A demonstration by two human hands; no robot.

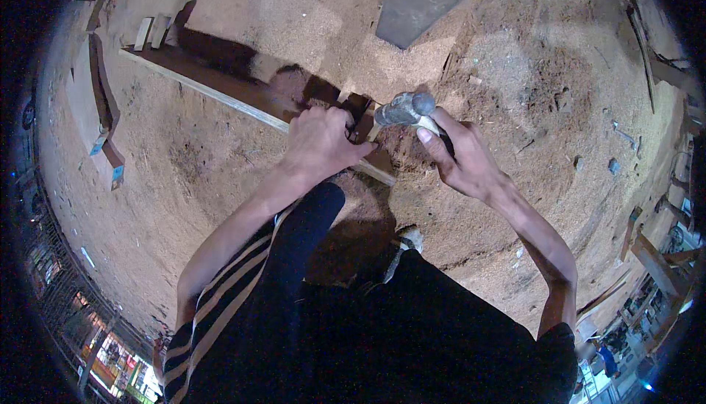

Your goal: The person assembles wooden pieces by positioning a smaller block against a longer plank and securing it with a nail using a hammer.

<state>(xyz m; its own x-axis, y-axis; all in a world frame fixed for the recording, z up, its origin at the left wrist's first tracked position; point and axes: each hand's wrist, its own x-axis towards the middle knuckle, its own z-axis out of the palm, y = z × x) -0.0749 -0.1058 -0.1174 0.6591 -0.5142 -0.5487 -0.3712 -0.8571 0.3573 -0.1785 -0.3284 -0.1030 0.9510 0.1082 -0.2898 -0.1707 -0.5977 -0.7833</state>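
Observation:
A long wooden board (213, 93) lies slantwise over the sawdust-covered ground, its near end close to my body. My left hand (318, 143) is closed over the board near that end, with its fingertips partly hidden. Its thumb presses against a short wooden block (373, 133) standing across the board. My right hand (472, 160) grips a hammer by its handle. The grey metal hammer head (403, 110) is just right of the block, above the board; whether it touches the wood I cannot tell.
Two short wood pieces (144, 34) stand at the board's far left end. More boards (97, 95) lie at the left. A grey sheet (423, 3) is on the ground ahead. Timber (657, 263) stands at the right, and small scraps (612, 166) dot the sawdust.

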